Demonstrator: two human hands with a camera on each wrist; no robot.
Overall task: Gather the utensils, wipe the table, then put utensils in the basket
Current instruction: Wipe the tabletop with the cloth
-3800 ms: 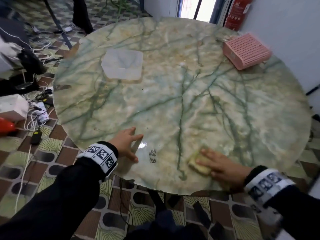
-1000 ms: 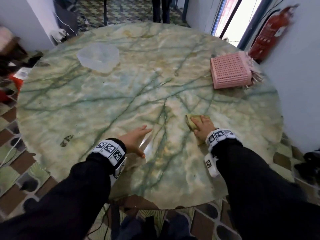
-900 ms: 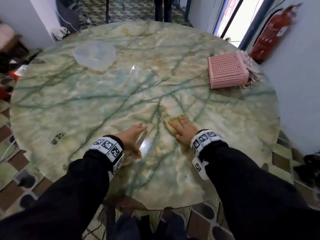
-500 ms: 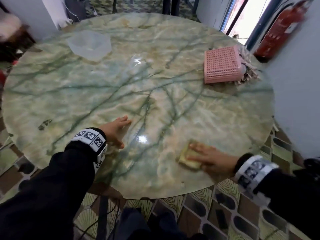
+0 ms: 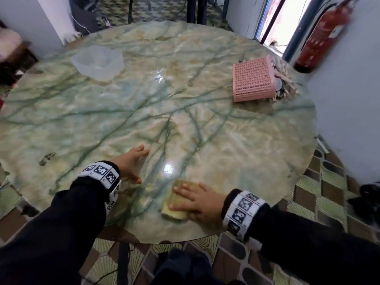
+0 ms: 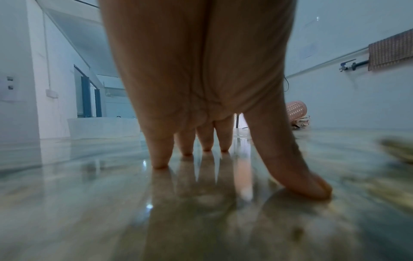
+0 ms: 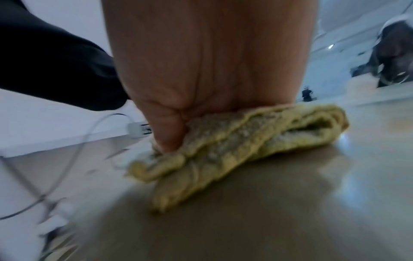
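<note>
My right hand (image 5: 191, 199) lies flat, fingers straight, on a folded yellow cloth (image 5: 173, 208) and presses it onto the green marble table (image 5: 226, 151) near the front edge. The right wrist view shows the palm bearing down on the cloth (image 7: 245, 141). To its left, my left hand (image 5: 131, 163) rests on the tabletop with straight fingers (image 6: 161, 155) and holds nothing. A pink basket (image 5: 254, 79) lies on its side at the far right. A pile of utensils (image 5: 285, 87) lies at its right side; the basket (image 6: 296, 109) also shows in the left wrist view.
A translucent plastic bowl (image 5: 97, 62) stands at the far left of the table. A red fire extinguisher (image 5: 320, 36) hangs on the wall to the right. The white wall runs close along the table's right side. Patterned floor tiles (image 5: 320, 194) surround the table.
My right hand has slid the cloth left along the front of the table, closer to my left hand. The left hand has stayed flat in about the same spot.
</note>
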